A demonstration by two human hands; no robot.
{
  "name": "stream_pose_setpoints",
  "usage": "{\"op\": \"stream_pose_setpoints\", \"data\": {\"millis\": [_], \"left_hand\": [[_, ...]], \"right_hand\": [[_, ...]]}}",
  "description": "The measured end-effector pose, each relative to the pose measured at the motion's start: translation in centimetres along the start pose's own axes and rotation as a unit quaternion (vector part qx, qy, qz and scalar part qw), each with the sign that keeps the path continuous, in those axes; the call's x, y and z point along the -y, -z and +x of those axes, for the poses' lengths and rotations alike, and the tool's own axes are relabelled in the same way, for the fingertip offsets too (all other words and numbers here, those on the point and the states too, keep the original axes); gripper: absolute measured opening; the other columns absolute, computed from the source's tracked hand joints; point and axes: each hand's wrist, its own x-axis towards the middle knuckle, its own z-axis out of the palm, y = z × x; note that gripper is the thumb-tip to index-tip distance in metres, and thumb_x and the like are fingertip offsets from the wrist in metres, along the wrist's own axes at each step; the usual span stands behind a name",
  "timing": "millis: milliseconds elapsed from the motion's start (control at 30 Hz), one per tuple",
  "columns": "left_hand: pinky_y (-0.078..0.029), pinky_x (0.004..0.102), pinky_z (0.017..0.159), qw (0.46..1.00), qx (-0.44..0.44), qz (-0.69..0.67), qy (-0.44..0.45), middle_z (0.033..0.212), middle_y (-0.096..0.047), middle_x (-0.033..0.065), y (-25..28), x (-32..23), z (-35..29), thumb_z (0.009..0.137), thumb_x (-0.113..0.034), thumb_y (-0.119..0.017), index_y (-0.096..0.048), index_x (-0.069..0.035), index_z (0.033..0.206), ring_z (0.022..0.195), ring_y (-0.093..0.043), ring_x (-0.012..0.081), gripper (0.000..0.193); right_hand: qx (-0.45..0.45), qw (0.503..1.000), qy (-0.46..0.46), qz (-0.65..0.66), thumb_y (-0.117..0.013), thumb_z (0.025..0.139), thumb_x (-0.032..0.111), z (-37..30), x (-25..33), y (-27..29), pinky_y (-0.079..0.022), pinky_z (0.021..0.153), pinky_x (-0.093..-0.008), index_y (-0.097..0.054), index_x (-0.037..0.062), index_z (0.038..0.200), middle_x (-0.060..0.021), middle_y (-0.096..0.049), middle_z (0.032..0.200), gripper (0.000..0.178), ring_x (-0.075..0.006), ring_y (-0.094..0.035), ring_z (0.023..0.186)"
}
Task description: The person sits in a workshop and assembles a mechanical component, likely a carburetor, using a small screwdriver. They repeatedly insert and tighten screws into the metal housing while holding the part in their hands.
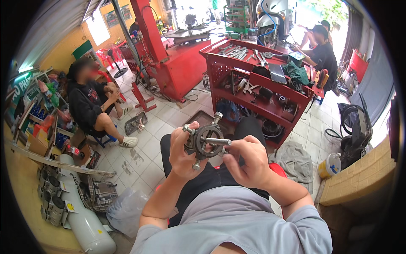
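My left hand grips a dark, round metal puller in front of my lap. Several bolts stick out around its ring, and a smooth steel rod runs through its middle, pointing to the right. My right hand is at the puller's right side, thumb and index finger closed around a small bolt just below the rod's end. The fingertips partly cover that bolt. Its other fingers curl in.
Ahead to the right stands a red tool cart bearing wrenches. A grey cloth and a white bucket are on the floor at right. A person sits at left; a dark tray lies near their feet. A grey cylinder lies lower left.
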Motion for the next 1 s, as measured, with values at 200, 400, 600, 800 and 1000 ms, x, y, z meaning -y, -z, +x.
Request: {"op": "stream_pose_setpoints", "data": {"millis": [200, 400, 600, 800, 1000], "left_hand": [[-0.053, 0.0486, 0.086, 0.999, 0.009, -0.006, 0.03, 0.126, -0.048, 0.0325, 0.0, 0.0, -0.2, 0.075, -0.006, -0.077, -0.066, -0.006, 0.103, 0.108, -0.059, 0.0432, 0.03], [-0.053, 0.0451, 0.086, 0.999, 0.012, -0.002, 0.046, 0.13, -0.047, 0.0312, 0.0, 0.1, -0.3, 0.076, -0.009, -0.077, -0.07, -0.006, 0.1, 0.11, -0.059, 0.0416, 0.025], [-0.054, 0.0438, 0.085, 1.0, 0.007, 0.006, 0.012, 0.129, -0.048, 0.0307, -0.1, 0.3, -0.3, 0.076, -0.007, -0.077, -0.071, -0.004, 0.099, 0.11, -0.059, 0.0412, 0.024], [-0.054, 0.0425, 0.085, 0.998, 0.024, -0.024, 0.06, 0.129, -0.048, 0.031, 0.0, 0.3, -0.8, 0.076, -0.003, -0.076, -0.071, -0.007, 0.103, 0.108, -0.06, 0.0404, 0.028], [-0.054, 0.0431, 0.084, 1.0, 0.01, -0.003, 0.022, 0.126, -0.05, 0.032, -0.2, 0.6, -0.7, 0.075, -0.004, -0.077, -0.07, -0.007, 0.103, 0.106, -0.061, 0.0401, 0.029]], "right_hand": [[-0.064, 0.995, -0.062, 0.043, -0.072, 0.077, 0.011, 0.7, 1.2, -0.1, -0.036, 0.054, -0.0277, -0.06, 0.005, 0.093, 0.0016, -0.055, 0.059, 0.021, -0.0113, -0.053, 0.049], [-0.012, 1.0, 0.005, -0.026, -0.074, 0.076, 0.018, 0.3, -0.1, 0.0, -0.036, 0.054, -0.0277, -0.061, 0.0052, 0.091, 0.0008, -0.057, 0.061, 0.024, -0.0122, -0.054, 0.05], [-0.036, 0.999, -0.023, 0.018, -0.075, 0.075, 0.018, 0.4, 0.7, -0.2, -0.036, 0.054, -0.0269, -0.059, 0.0056, 0.097, 0.0011, -0.057, 0.062, 0.03, -0.0119, -0.055, 0.051], [-0.026, 0.999, -0.011, -0.017, -0.074, 0.076, 0.014, 0.6, 0.4, 0.2, -0.035, 0.053, -0.0282, -0.06, 0.0054, 0.094, 0.0009, -0.058, 0.063, 0.024, -0.012, -0.056, 0.05], [-0.026, 0.999, -0.03, -0.017, -0.073, 0.077, 0.015, 0.4, 0.7, -0.1, -0.036, 0.053, -0.0286, -0.06, 0.005, 0.091, -0.0005, -0.059, 0.064, 0.022, -0.0129, -0.057, 0.052]]}}
